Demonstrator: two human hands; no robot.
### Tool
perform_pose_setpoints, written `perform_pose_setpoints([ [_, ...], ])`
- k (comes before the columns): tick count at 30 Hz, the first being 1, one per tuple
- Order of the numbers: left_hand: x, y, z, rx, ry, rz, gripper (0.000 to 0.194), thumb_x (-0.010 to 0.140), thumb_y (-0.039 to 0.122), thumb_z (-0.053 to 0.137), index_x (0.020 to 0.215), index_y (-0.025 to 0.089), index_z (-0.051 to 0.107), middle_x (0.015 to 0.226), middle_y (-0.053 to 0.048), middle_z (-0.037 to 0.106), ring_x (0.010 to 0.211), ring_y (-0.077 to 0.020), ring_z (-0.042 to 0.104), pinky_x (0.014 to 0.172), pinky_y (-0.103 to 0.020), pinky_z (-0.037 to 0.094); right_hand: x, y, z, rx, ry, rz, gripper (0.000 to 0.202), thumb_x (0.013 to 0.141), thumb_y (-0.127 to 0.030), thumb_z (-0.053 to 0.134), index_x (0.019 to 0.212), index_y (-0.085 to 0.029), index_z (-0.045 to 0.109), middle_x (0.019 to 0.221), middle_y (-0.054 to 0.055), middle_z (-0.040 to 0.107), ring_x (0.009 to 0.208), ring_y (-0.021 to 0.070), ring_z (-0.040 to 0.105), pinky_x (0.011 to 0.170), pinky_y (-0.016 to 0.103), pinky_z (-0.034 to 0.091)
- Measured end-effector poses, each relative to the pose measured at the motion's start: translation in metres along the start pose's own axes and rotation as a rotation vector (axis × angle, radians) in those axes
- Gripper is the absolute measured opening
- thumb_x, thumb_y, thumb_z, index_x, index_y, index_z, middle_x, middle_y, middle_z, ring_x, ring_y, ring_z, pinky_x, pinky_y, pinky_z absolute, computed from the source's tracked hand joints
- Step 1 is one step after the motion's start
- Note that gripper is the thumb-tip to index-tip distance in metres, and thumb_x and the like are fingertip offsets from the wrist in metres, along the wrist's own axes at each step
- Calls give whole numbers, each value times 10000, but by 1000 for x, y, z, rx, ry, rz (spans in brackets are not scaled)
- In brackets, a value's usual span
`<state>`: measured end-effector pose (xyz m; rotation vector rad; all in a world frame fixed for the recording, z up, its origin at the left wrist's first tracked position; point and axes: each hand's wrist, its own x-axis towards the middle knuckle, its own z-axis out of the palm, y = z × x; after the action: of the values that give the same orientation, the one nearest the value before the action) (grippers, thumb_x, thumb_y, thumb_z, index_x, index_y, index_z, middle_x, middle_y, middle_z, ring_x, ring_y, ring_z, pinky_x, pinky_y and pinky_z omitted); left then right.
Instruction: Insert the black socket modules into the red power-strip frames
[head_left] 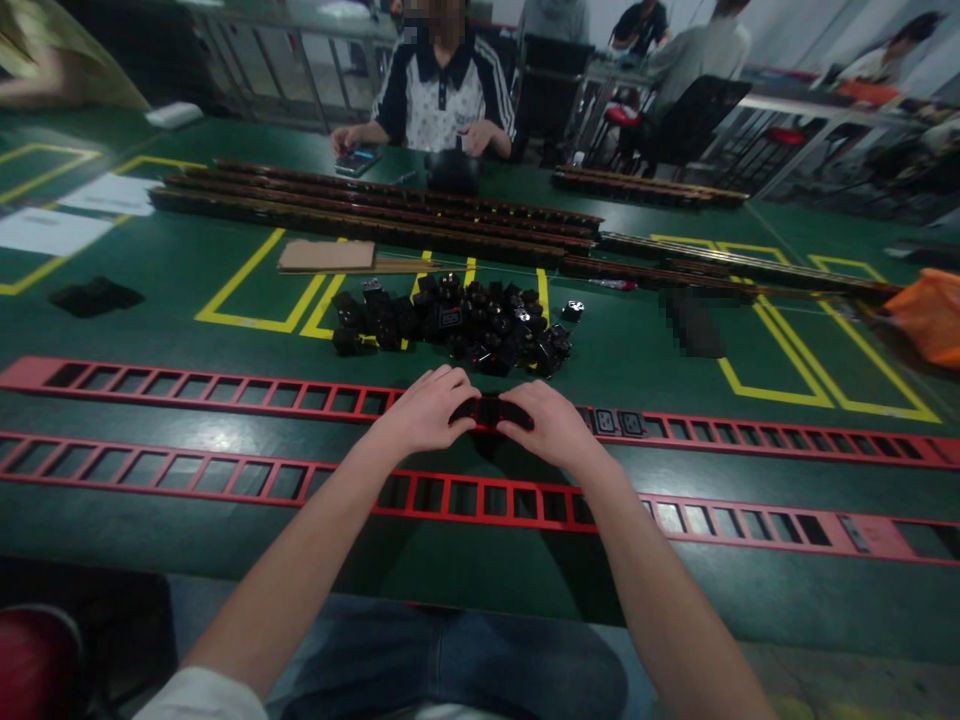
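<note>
My left hand [431, 410] and my right hand [553, 422] are curled towards each other over the far red slotted rail [225, 392]. Between their fingertips is a black part [489, 410], apparently a power socket module; how many pieces I hold cannot be told. Just right of my right hand, two black socket modules [619, 422] sit in the rail's slots. A loose pile of black socket modules [457, 320] lies just beyond my hands. Nearer to me, a second red slotted rail [427, 495] runs under my forearms, its slots showing the green table through.
Long dark rails [375, 212] lie stacked across the green table [247, 230]. A cardboard piece [328, 256], white papers [56, 230] and an orange bag [930, 318] lie around. Opposite sits a person [446, 95] with a hand by a phone [358, 160].
</note>
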<state>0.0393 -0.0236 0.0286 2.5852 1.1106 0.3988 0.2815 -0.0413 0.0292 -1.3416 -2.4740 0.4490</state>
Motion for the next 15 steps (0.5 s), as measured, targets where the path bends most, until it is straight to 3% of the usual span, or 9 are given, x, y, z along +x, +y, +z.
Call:
perform_pose_setpoints([
  [15, 0, -2, 1, -33, -3, 0, 295, 899, 280, 666, 1172, 169, 651, 1107, -92, 597, 1030, -257, 535, 895, -415, 495, 0, -1, -2, -4, -1, -4, 288, 899, -299, 710, 1166, -193, 682, 1117, 90, 712, 1016, 256, 608, 891, 413, 503],
])
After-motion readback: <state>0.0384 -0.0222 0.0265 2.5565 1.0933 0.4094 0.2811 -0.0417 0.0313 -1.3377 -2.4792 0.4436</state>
